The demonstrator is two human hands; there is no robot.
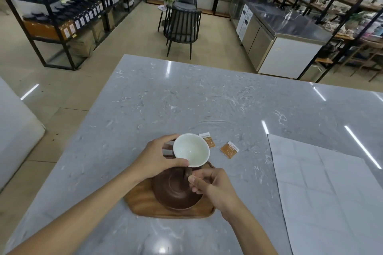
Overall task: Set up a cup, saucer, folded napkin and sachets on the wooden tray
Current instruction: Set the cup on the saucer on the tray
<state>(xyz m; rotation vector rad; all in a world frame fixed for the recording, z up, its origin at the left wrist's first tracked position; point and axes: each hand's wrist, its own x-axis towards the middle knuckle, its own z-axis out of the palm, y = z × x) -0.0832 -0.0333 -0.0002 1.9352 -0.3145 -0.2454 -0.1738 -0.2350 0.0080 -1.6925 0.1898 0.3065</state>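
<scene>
A cup [191, 149], white inside and brown outside, hangs tilted above the far edge of the wooden tray [141, 198]. My left hand [157, 159] grips its rim and side. My right hand [211, 186] pinches the cup's brown handle from below. A dark brown saucer [176, 190] lies on the tray under the cup. Two orange and white sachets lie on the marble counter beyond the tray: one [208, 139] partly behind the cup, the other [229, 149] to its right. A large unfolded white napkin [331, 188] lies flat at the right.
The grey marble counter [186, 99] stretches far ahead and to the left. Its left edge drops to the floor. Beyond it stand black chairs [182, 25], shelving with bottles and a steel counter [279, 25].
</scene>
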